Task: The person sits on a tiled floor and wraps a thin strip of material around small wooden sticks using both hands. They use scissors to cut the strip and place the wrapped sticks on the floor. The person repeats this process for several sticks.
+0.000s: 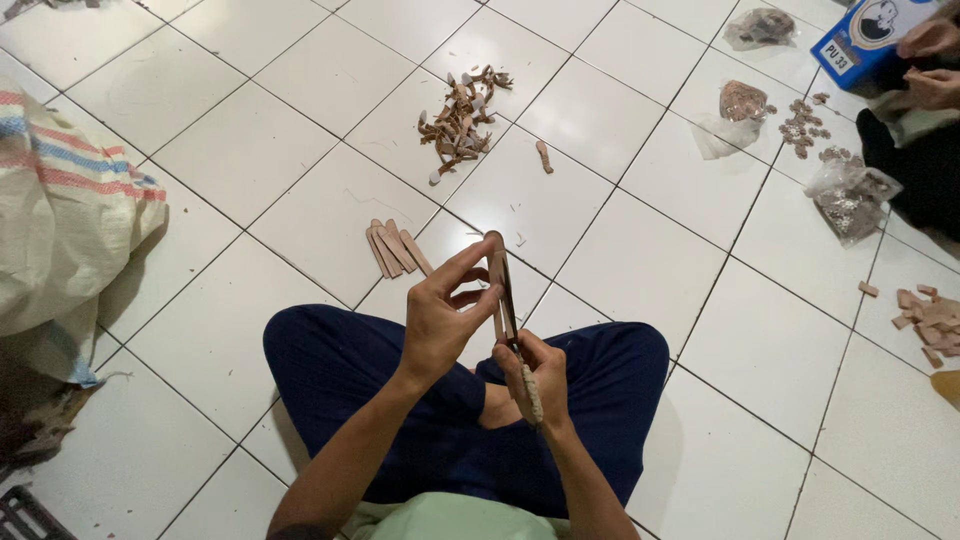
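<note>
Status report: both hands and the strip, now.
Left hand pinching brown strip upright. Right hand gripping knife against it. Cut strips on floor ahead, clear.

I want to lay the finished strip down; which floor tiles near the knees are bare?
Bare tiles lie between the woven sack and the small stack of strips, and right of the knees toward the brown pieces. It is crowded at the scrap pile and the plastic bags.

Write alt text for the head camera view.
Seen from above, a person sitting cross-legged on a white tiled floor holds a thin tan strip upright in the left hand and a dark-bladed knife in the right hand. Brown offcuts lie ahead, a striped woven sack at left.
</note>
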